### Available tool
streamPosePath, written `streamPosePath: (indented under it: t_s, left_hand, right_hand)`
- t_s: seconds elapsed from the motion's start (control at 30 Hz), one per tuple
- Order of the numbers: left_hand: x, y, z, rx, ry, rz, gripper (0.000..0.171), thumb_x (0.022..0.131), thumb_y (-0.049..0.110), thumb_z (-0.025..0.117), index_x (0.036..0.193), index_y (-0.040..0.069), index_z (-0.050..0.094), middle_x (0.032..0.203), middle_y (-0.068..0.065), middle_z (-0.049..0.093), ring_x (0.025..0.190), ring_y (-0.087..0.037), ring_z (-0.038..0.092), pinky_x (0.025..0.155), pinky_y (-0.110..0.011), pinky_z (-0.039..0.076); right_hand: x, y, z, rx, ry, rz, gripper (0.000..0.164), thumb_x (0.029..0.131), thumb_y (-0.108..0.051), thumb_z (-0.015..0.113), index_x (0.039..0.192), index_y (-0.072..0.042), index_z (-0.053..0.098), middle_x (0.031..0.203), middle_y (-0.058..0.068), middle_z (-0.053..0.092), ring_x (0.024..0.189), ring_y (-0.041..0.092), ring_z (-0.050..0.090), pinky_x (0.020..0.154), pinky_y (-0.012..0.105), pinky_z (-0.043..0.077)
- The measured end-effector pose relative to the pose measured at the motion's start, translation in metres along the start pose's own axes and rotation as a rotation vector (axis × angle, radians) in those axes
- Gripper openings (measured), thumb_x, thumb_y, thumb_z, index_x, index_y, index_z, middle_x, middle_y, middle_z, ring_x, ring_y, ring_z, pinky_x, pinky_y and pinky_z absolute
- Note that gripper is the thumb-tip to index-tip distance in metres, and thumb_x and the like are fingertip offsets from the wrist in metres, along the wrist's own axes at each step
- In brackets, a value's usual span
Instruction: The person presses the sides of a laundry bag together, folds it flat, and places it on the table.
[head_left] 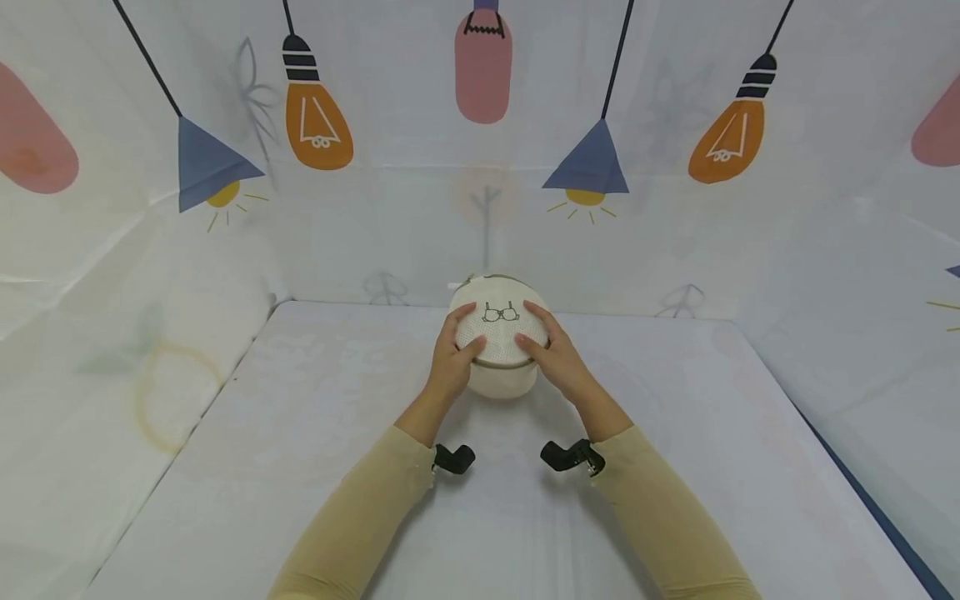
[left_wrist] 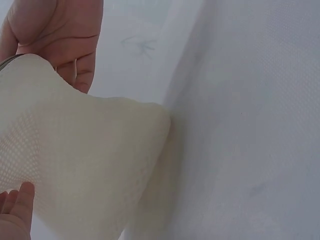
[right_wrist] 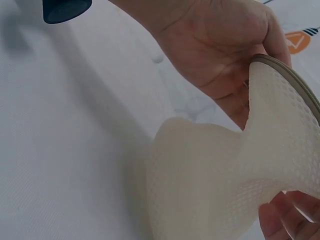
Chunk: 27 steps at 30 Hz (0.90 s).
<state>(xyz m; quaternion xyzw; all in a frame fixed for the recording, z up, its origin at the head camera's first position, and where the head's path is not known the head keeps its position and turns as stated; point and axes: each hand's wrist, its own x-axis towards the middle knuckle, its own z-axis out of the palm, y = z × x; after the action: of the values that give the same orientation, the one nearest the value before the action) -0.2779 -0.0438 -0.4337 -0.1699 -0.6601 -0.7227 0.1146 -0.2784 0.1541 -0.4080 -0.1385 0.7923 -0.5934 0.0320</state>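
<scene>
My L hand (head_left: 454,352) & R hand (head_left: 557,353) are on opp. sides of the white mesh bag (head_left: 502,383), each partly curled round its rim, thumbs on the top panel (head_left: 501,337) w/ the printed glasses (head_left: 501,314), so I've got it gripped both sides; it's in front of me, near the far edge of the table (head_left: 360,392); bottom's low, tho I can't tell if it touches; main risk IMO is the soft side wall (left_wrist: 95,150) folding, since it's dented inward in both wrist views; squeeze too hard & the round shape could buckle; if one hand pulls more than the other, the top could twist & slip from the looser side; the zip (head_left: 502,365) runs round the rim right by my thumbs, so tugging there might strain it; pushing fwd could bump the back wall (head_left: 615,258), which looks near; the wrist cams (head_left: 454,459) jut inward past my sleeves (head_left: 360,517), so bringing wrists together might knock them.
</scene>
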Motion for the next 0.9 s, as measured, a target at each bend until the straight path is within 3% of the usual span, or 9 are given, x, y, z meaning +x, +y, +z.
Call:
streamPosePath:
  t_s: [0.1, 0.17, 0.23, 0.37, 0.7, 0.9]
  left_hand:
    - [-0.001, 0.003, 0.001, -0.008, 0.003, -0.002, 0.059, 0.093, -0.007, 0.056, 0.149, 0.000, 0.038, 0.155, -0.022, 0.035, 0.144, -0.035, 0.032, 0.120, -0.045, 0.022]
    - [-0.004, 0.012, 0.003, -0.006, 0.006, 0.001, 0.058, 0.093, -0.007, 0.056, 0.148, -0.002, 0.038, 0.154, -0.024, 0.035, 0.144, -0.037, 0.032, 0.120, -0.047, 0.022]
    - [-0.007, 0.022, 0.004, 0.007, 0.012, 0.009, 0.057, 0.092, -0.007, 0.056, 0.146, -0.005, 0.038, 0.153, -0.025, 0.036, 0.144, -0.037, 0.032, 0.120, -0.047, 0.021]
    - [-0.013, 0.035, 0.008, 0.020, 0.027, 0.023, 0.055, 0.092, -0.007, 0.055, 0.144, -0.007, 0.040, 0.150, -0.027, 0.039, 0.141, -0.039, 0.035, 0.119, -0.049, 0.024]
    - [-0.014, 0.033, 0.008, -0.013, 0.031, 0.014, 0.056, 0.092, -0.008, 0.052, 0.146, -0.006, 0.038, 0.151, -0.026, 0.038, 0.140, -0.039, 0.037, 0.118, -0.049, 0.026]
    - [-0.015, 0.030, 0.009, -0.018, 0.004, -0.006, 0.055, 0.095, -0.005, 0.052, 0.147, -0.005, 0.036, 0.151, -0.026, 0.037, 0.140, -0.039, 0.036, 0.118, -0.047, 0.026]
  right_hand:
    - [0.000, 0.000, 0.000, -0.012, 0.000, 0.018, 0.067, 0.103, -0.029, 0.058, 0.160, -0.025, 0.024, 0.164, 0.013, 0.020, 0.128, 0.033, 0.045, 0.096, 0.043, 0.047]
    - [0.000, 0.001, 0.000, -0.002, -0.004, 0.026, 0.066, 0.103, -0.029, 0.058, 0.160, -0.027, 0.024, 0.162, 0.014, 0.021, 0.112, 0.030, 0.051, 0.081, 0.036, 0.052]
    - [0.000, 0.001, 0.001, 0.027, -0.010, 0.031, 0.066, 0.103, -0.029, 0.058, 0.159, -0.027, 0.024, 0.162, 0.014, 0.021, 0.108, 0.028, 0.054, 0.076, 0.033, 0.053]
    - [-0.001, -0.001, 0.003, 0.093, -0.040, 0.042, 0.067, 0.104, -0.027, 0.056, 0.160, -0.027, 0.021, 0.163, 0.015, 0.016, 0.108, 0.031, 0.056, 0.075, 0.036, 0.057]
    - [0.001, -0.004, 0.002, 0.120, -0.076, 0.091, 0.068, 0.105, -0.025, 0.053, 0.161, -0.027, 0.015, 0.165, 0.015, 0.007, 0.110, 0.035, 0.054, 0.071, 0.041, 0.058]
    - [0.000, -0.002, 0.004, 0.216, -0.039, 0.074, 0.064, 0.105, -0.020, 0.054, 0.160, -0.025, 0.021, 0.163, 0.015, 0.015, 0.110, 0.032, 0.056, 0.076, 0.038, 0.058]
